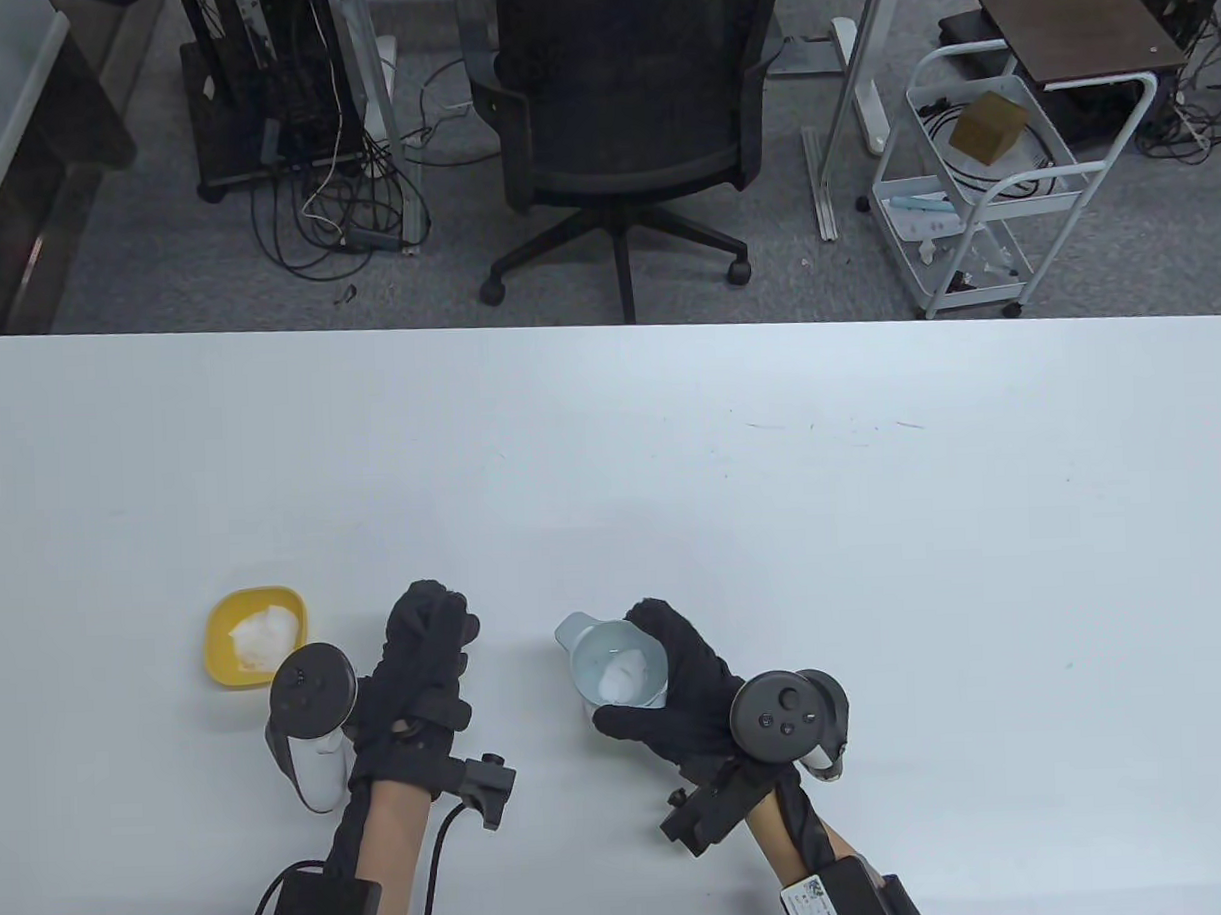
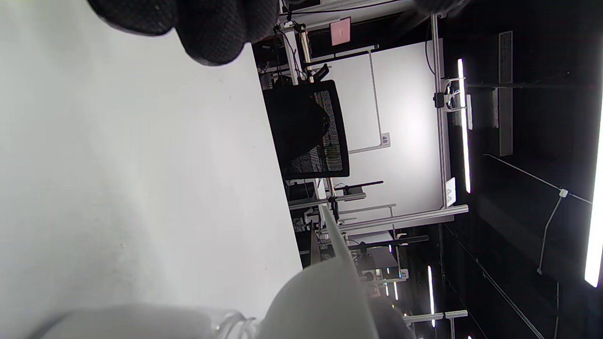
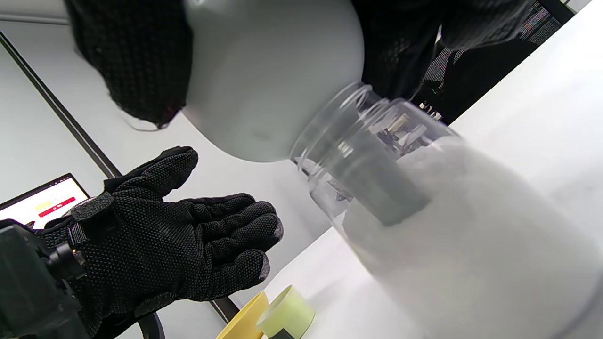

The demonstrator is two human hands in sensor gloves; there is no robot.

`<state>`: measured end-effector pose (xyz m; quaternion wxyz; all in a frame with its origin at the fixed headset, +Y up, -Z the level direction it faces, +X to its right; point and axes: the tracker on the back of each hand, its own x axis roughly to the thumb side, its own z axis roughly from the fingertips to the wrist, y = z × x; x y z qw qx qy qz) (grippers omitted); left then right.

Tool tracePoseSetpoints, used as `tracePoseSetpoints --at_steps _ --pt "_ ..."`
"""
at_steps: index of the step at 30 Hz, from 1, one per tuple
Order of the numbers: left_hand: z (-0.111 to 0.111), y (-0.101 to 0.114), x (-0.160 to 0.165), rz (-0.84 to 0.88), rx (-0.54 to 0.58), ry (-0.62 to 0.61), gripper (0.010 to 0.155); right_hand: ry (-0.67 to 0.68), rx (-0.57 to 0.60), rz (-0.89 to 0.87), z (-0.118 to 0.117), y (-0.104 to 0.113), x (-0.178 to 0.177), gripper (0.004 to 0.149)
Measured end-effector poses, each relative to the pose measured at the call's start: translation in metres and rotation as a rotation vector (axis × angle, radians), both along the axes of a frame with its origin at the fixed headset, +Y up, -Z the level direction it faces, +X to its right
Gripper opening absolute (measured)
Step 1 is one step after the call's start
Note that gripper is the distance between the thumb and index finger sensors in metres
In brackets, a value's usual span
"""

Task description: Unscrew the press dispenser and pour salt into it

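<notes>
Beneath the funnel (image 1: 618,667) in the right hand (image 1: 691,697), the dispenser jar (image 3: 424,197) hides

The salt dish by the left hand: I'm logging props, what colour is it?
Yellow; the salt dish shows best in the table view.

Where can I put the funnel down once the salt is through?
Bare table lies right of the right hand and beyond the funnel. It is crowded at the near left: yellow bowl, left hand, then the funnel.
</notes>
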<state>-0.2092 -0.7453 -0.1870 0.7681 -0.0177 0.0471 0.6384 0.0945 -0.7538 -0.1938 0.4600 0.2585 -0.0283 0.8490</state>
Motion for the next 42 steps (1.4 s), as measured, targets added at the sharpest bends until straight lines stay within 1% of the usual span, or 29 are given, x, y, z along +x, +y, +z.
tracePoseSetpoints --at_steps 21,23,26,28,30,42 --pt "-0.0003 0.0005 -0.0006 0.003 -0.002 0.004 0.096 -0.005 0.018 -0.039 -0.0005 0.0055 0.0028 0.105" --pt "-0.0003 0.0005 -0.0006 0.003 -0.002 0.004 0.095 -0.005 0.021 -0.032 -0.0008 0.0048 0.0027 0.105" --pt "-0.0003 0.0005 -0.0006 0.003 -0.002 0.004 0.095 0.004 0.024 0.044 -0.0015 -0.0044 0.0040 0.104" --pt "0.0002 0.0006 -0.0006 0.006 -0.004 0.013 0.095 0.001 0.003 0.001 -0.0015 -0.0032 0.0013 0.103" --pt "0.0005 0.0007 -0.0009 0.005 -0.006 0.013 0.096 0.003 0.030 0.034 -0.0010 -0.0022 0.0018 0.103" --pt "0.0011 0.0016 0.0008 -0.002 -0.005 0.004 0.096 0.007 0.014 0.023 -0.0001 0.0005 0.0020 0.104"
